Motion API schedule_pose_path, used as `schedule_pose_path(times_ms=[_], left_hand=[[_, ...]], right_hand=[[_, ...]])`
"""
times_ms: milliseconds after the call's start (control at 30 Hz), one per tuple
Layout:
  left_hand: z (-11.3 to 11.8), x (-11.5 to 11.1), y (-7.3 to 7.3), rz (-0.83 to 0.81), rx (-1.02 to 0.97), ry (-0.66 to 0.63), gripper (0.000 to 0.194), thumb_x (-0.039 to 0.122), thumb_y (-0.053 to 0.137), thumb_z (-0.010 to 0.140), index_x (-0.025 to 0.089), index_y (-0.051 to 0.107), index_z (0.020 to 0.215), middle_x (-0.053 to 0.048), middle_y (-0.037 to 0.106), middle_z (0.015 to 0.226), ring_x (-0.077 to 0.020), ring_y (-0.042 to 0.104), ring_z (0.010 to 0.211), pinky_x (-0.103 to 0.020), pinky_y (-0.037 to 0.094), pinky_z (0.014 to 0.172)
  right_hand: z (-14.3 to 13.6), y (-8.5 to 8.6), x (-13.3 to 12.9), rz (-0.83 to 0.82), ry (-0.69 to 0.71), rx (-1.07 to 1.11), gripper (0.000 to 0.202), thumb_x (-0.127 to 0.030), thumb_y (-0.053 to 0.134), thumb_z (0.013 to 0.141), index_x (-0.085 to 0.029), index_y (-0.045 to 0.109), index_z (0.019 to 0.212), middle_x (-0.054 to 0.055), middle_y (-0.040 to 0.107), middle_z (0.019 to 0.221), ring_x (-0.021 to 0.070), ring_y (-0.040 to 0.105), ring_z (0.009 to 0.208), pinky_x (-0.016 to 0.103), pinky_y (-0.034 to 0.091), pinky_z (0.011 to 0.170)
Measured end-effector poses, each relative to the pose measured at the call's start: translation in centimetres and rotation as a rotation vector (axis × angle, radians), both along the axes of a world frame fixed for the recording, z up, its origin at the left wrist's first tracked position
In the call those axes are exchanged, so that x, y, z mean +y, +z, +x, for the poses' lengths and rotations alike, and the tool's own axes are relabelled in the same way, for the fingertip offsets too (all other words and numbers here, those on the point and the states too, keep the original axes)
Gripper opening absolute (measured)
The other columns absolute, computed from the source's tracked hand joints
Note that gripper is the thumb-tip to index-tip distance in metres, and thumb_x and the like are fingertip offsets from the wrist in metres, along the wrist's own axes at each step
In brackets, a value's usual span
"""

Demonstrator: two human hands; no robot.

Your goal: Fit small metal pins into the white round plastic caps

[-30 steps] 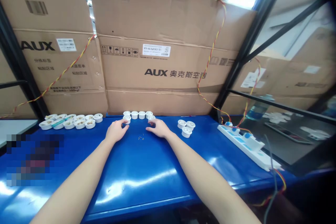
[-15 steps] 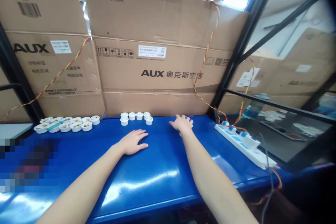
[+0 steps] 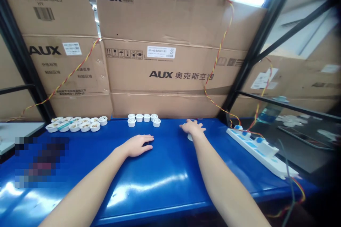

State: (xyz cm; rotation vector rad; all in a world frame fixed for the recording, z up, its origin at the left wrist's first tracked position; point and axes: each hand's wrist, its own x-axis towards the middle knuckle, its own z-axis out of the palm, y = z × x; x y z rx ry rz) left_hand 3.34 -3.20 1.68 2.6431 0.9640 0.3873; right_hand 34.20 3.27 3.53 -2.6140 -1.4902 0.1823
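My left hand [image 3: 136, 145] is open over the middle of the blue table [image 3: 160, 163], palm down, with nothing seen in it. Several small white lidded cups [image 3: 146, 117] stand just beyond it by the cardboard. Farther right, my right hand [image 3: 194, 127] reaches over white cups [image 3: 190, 137], which it mostly hides. Its fingers are spread, and how many cups lie beneath cannot be told. At the left stands a group of open white cups [image 3: 85, 126] with small brownish contents and a teal item across them.
Tall cardboard sheets [image 3: 165, 103] rise behind the table. A white power strip [image 3: 255, 152] with plugs and twisted wires lies at the right, beside a black rack post [image 3: 239, 67]. A blurred patch covers the left of the table.
The view has shifted, so the scene sits farther right. Under my right hand, more of a white cup shows. My left hand stays spread in nearly the same place.
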Motion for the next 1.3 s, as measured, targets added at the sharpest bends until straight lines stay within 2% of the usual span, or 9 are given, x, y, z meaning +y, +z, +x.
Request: schedule_pose_path(times_ms=[167,267,433,533,700,900,1067,1200,1300], left_hand=[[0.0,0.0,0.0,-0.003,0.002,0.013,0.048,0.049,0.042,0.094,0.025,0.052,0.135,-0.004,0.047,0.145,-0.0228,0.043,0.134,-0.037,0.032,0.113],[0.0,0.0,-0.1,-0.002,-0.026,0.013,0.047,0.049,0.044,0.093,0.026,0.054,0.134,-0.003,0.048,0.144,-0.0231,0.044,0.134,-0.037,0.033,0.113],[0.1,-0.1,0.1,0.009,-0.048,0.010,0.042,0.046,0.046,0.092,0.026,0.060,0.127,-0.004,0.055,0.138,-0.0226,0.050,0.129,-0.037,0.036,0.110],[0.2,-0.1,0.2,0.004,-0.061,0.007,0.039,0.043,0.047,0.092,0.025,0.064,0.122,-0.004,0.059,0.134,-0.0224,0.053,0.126,-0.036,0.038,0.108],[0.2,-0.1,0.1,-0.014,-0.109,0.025,0.039,0.042,0.049,0.091,0.024,0.065,0.121,-0.004,0.061,0.132,-0.0229,0.055,0.124,-0.036,0.039,0.108],[0.3,0.0,0.0,-0.028,-0.167,0.045,0.034,0.039,0.052,0.089,0.024,0.068,0.115,-0.003,0.065,0.126,-0.0218,0.057,0.119,-0.034,0.040,0.106],[0.3,0.0,0.1,-0.027,-0.244,0.054,0.028,0.036,0.054,0.088,0.024,0.070,0.108,-0.003,0.067,0.119,-0.0211,0.060,0.111,-0.033,0.043,0.102],[0.3,0.2,0.1,0.050,-0.310,0.148,0.018,0.033,0.055,0.086,0.023,0.069,0.092,-0.004,0.068,0.103,-0.0217,0.060,0.102,-0.035,0.045,0.097],[0.0,0.7,-0.1,0.120,-0.359,0.277,0.015,0.028,0.054,0.084,0.022,0.065,0.092,-0.005,0.063,0.103,-0.0230,0.057,0.104,-0.037,0.045,0.096]], right_hand=[[-1.4,0.6,-0.5,-0.095,0.171,-0.038,0.057,-0.046,0.046,0.088,-0.022,0.043,0.140,0.019,0.035,0.146,0.0407,0.033,0.132,0.054,0.034,0.097],[-3.2,1.1,-1.2,-0.108,0.286,-0.066,0.052,-0.039,0.046,0.089,-0.022,0.045,0.138,0.018,0.041,0.142,0.0382,0.037,0.130,0.052,0.036,0.097],[-6.6,1.3,-2.7,-0.018,0.411,-0.136,0.046,-0.038,0.050,0.088,-0.024,0.051,0.132,0.016,0.049,0.135,0.0372,0.042,0.124,0.052,0.038,0.093],[-8.1,1.1,-3.2,0.025,0.470,-0.164,0.048,-0.043,0.056,0.084,-0.023,0.054,0.128,0.016,0.051,0.132,0.0380,0.043,0.122,0.052,0.039,0.092],[-8.4,1.1,-3.2,0.079,0.609,-0.171,0.053,-0.049,0.056,0.083,-0.023,0.053,0.129,0.016,0.050,0.133,0.0355,0.044,0.122,0.047,0.038,0.094],[-8.4,1.6,-3.5,0.090,0.680,-0.163,0.048,-0.045,0.056,0.084,-0.023,0.056,0.127,0.014,0.056,0.125,0.0328,0.050,0.114,0.042,0.041,0.091],[-9.3,1.4,-3.8,0.147,0.751,-0.140,0.050,-0.042,0.058,0.084,-0.025,0.052,0.131,0.015,0.055,0.124,0.0318,0.051,0.112,0.040,0.042,0.090],[-10.2,0.8,-4.0,0.243,0.871,-0.095,0.048,-0.031,0.060,0.083,-0.023,0.052,0.130,0.012,0.055,0.126,0.0285,0.051,0.114,0.036,0.042,0.093],[-10.7,0.4,-4.0,0.316,0.988,-0.048,0.044,-0.028,0.063,0.082,-0.023,0.056,0.126,0.010,0.055,0.128,0.0263,0.049,0.117,0.035,0.039,0.099]])
